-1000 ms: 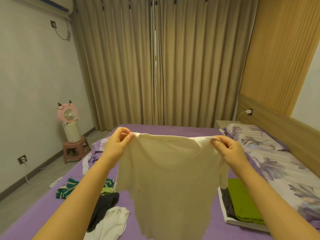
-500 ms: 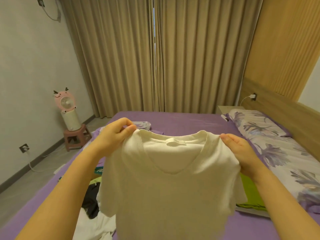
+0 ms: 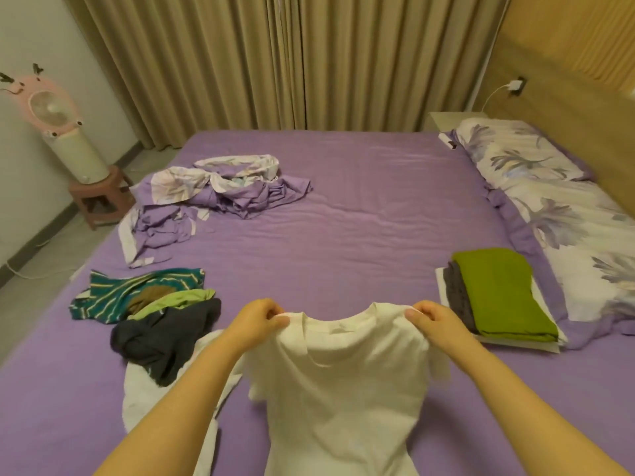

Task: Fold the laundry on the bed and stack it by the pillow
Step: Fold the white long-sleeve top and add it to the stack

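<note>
I see my left hand (image 3: 256, 321) and right hand (image 3: 436, 319) each pinching a shoulder of one cream T-shirt (image 3: 343, 389), near centre over the purple bed (image 3: 343, 207). Three folded items in the stack (image 3: 498, 293) right, beside one floral pillow (image 3: 556, 207). One unfolded heap (image 3: 154, 314) left.

My left hand (image 3: 256, 321) is out in front of me, fingers curled under and thumb closed against them, pinching a fold of cloth at its right edge. My right hand (image 3: 434, 319) sits level with it, well apart, knuckles turned up, thumb tip pressed to the forefinger in the same sort of pinch on its left side. Both forearms are bare and reach forward, angling slightly toward each other, wrists nearly straight.
</note>
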Available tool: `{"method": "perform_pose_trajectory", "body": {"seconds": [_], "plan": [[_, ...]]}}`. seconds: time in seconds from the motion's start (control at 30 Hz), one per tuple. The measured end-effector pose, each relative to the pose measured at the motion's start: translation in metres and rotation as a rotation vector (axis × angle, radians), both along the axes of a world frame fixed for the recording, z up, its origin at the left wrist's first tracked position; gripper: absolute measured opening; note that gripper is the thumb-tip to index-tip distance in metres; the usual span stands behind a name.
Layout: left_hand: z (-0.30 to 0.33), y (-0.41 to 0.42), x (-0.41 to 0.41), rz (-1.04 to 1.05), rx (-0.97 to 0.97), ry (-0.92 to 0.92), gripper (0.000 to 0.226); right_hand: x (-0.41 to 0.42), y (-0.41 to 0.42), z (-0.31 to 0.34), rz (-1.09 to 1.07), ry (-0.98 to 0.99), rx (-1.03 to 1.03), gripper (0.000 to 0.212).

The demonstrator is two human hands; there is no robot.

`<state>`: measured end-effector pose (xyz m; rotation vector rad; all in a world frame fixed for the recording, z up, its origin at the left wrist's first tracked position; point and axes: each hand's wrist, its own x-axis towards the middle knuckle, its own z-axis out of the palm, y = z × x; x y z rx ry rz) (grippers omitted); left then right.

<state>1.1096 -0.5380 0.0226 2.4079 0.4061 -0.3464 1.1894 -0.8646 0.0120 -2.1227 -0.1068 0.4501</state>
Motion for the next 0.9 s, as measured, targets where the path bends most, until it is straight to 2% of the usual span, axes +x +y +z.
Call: {"method": "perform_pose_trajectory", "body": {"seconds": [0.23, 0.37, 0.47, 0.67, 0.77, 0.9], "plan": [[-0.113, 0.014, 0.048, 0.107, -0.039, 0.006, 0.008, 0.029, 0.027, -0.105, -0.1, 0.06, -0.209, 0.01], [-0.159, 0.02, 0.091, 0.066, -0.052, -0.011, 0.027, 0.051, 0.039, -0.15, -0.055, 0.102, -0.307, 0.011], [-0.189, 0.023, 0.12, 0.048, -0.044, 0.001, 0.027, 0.067, 0.05, -0.18, -0.078, 0.098, -0.314, 0.012], [-0.233, 0.031, 0.153, 0.084, 0.069, -0.04, 0.031, 0.102, 0.059, -0.227, -0.239, 0.012, -0.278, 0.009], [-0.243, 0.035, 0.161, 0.12, 0.112, -0.034, 0.029, 0.119, 0.055, -0.238, -0.211, -0.011, -0.32, 0.012], [-0.245, 0.044, 0.174, 0.103, 0.324, -0.049, 0.029, 0.147, 0.047, -0.236, -0.12, -0.09, -0.442, 0.026]]}}
